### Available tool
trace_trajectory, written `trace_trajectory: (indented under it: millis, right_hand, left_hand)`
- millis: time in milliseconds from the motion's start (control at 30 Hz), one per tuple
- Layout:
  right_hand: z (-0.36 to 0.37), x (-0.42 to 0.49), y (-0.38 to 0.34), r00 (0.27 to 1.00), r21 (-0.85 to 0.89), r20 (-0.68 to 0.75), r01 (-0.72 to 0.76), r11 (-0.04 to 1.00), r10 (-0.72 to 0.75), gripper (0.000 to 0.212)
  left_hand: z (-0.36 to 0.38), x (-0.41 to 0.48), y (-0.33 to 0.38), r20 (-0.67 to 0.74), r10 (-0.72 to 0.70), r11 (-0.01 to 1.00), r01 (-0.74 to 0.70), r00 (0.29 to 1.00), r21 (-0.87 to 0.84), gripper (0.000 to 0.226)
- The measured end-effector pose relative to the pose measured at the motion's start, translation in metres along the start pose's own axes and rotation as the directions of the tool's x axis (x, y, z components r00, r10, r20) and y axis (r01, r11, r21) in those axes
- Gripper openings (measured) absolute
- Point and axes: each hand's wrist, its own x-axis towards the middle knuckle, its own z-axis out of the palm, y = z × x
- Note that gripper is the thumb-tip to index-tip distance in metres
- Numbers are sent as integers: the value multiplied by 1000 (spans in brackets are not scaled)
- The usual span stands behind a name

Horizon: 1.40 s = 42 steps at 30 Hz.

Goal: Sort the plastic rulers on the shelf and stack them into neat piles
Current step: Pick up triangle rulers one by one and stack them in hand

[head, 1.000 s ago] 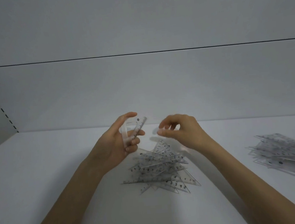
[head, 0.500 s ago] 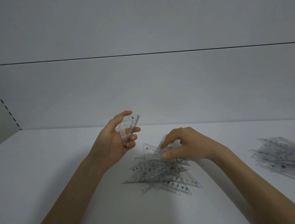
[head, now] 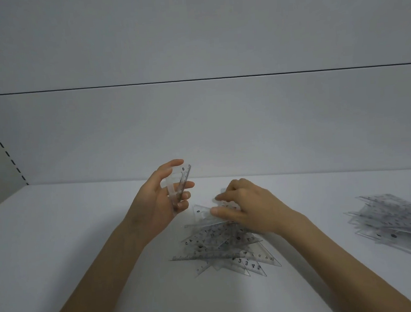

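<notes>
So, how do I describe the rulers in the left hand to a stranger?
On the white shelf, find the loose heap of clear rulers in the middle. Just left of it, the left hand grips a thin bundle; it alone stands upright, off the shelf.

free: shelf (head: 58, 241) left | blocked: ruler heap (head: 221, 250) centre, ruler pile (head: 396, 222) right

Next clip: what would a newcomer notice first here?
The jumbled pile of clear rulers at the centre of the shelf, where the right hand pinches a triangle ruler. Beside it, the raised left hand grips a small ruler stack; another pile lies far right.
</notes>
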Motion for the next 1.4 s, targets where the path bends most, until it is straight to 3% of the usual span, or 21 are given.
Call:
trace_trajectory:
  millis: [100, 267, 400, 533, 633, 733, 867, 1000, 1067, 1200, 1333, 1400]
  right_hand:
    - [9, 9, -3, 997, 120, 51, -64, 991, 59, 54]
    - [7, 13, -6, 989, 414, 44, -149, 898, 144, 25]
    - [-8, 11, -3, 939, 756, -71, -169, 632, 337, 5]
    - [-25, 1, -5, 911, 957, -24, -98, 274, 412, 4]
    - [-24, 1, -19, 918, 992, 84, -112, 51, 388, 4]
    - [-19, 3, -29, 922, 990, 103, -131, 50, 374, 4]
    - [-18, 3, -29, 921, 988, 130, -91, -122, 367, 4]
    - [-15, 1, -37, 933, 972, 175, -112, -207, 315, 3]
    - [-13, 0, -43, 926, 970, 182, -113, -216, 331, 2]
    - [-4, 1, -46, 908, 977, 112, -174, 122, 404, 8]
    - [-3, -1, -48, 892, 961, 41, -158, 226, 450, 17]
    - [-4, -1, -48, 878, 915, -59, -143, 378, 474, 23]
  left_hand:
    - [2, 0, 0, -4, -2, 1000, 2, 1000, 13, 26]
    - [1, -1, 1, -8, -1, 1000, 1, 1000, -5, 25]
    - [-1, -1, 0, -11, 9, 999, -9, 1000, -37, 24]
    - [1, 0, 1, 10, 56, 993, -55, 998, -102, 23]
    - [4, -1, -5, 83, 57, 995, -50, 995, -87, 30]
    - [10, -1, -12, 154, 69, 998, -69, 986, -5, 43]
    - [10, 0, -16, 193, 123, 986, -141, 973, 84, 68]
    - [8, -2, -18, 253, 137, 983, -164, 958, 88, 67]
    - [9, -3, -19, 272, 136, 981, -167, 953, 94, 61]
    - [16, -7, -21, 252, 153, 977, -185, 955, 110, 42]
    - [19, -9, -19, 263, 136, 970, -182, 955, 159, 34]
    - [18, -10, -19, 278, 123, 966, -179, 953, 186, 30]
